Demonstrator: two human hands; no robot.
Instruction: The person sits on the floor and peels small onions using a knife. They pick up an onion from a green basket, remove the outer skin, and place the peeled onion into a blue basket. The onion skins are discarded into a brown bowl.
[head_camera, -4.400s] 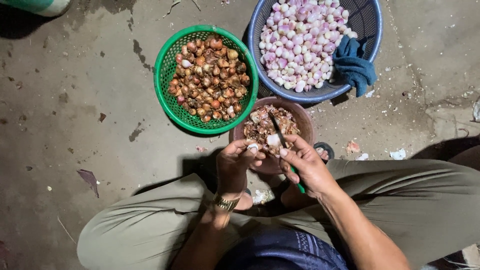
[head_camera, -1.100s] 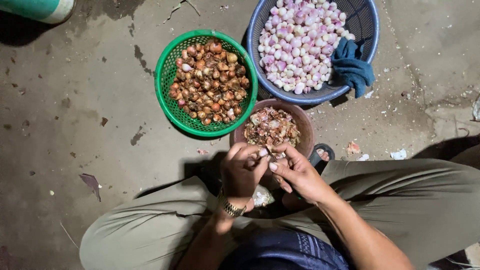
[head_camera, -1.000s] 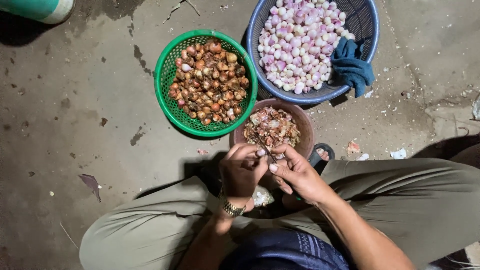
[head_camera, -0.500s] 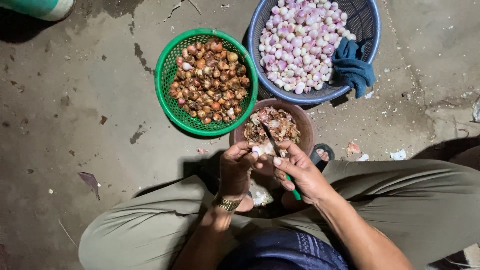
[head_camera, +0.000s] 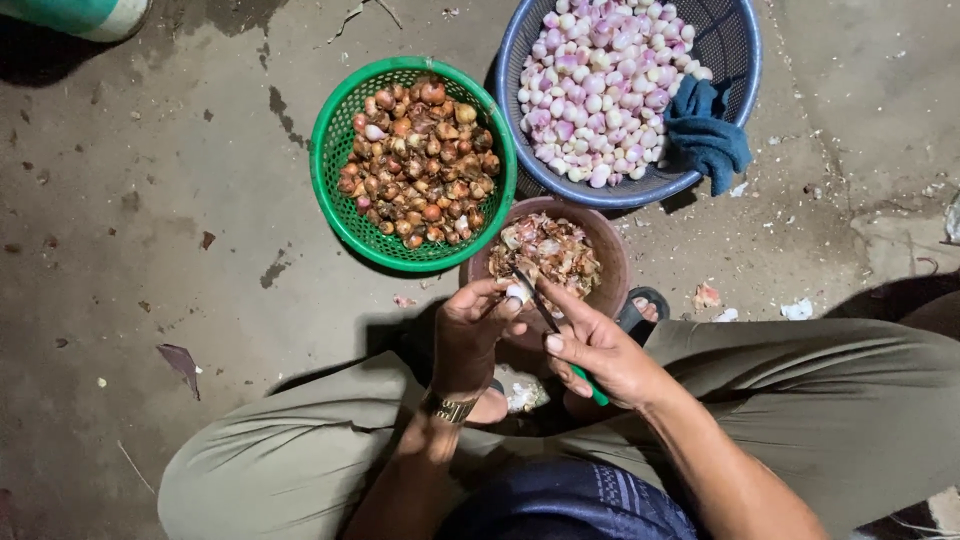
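Observation:
My left hand (head_camera: 473, 335) pinches a small pale shallot (head_camera: 514, 293) at its fingertips, just above the near rim of a brown bowl (head_camera: 610, 258) full of peelings. My right hand (head_camera: 600, 350) grips a knife with a green handle (head_camera: 592, 388); its dark blade (head_camera: 535, 298) lies against the shallot. A gold watch (head_camera: 447, 407) is on my left wrist. Both hands hover over my lap, between my knees in olive trousers.
A green basket (head_camera: 335, 150) of unpeeled brown shallots sits on the concrete floor ahead left. A blue basket (head_camera: 735, 50) of peeled pink-white shallots stands ahead right, with a blue cloth (head_camera: 705, 130) draped over its rim. Scraps of peel lie around.
The hands came together over the bowl's near rim, then the knife swung out and back. The blade now lies lower against the shallot. The baskets and bowl have stayed put.

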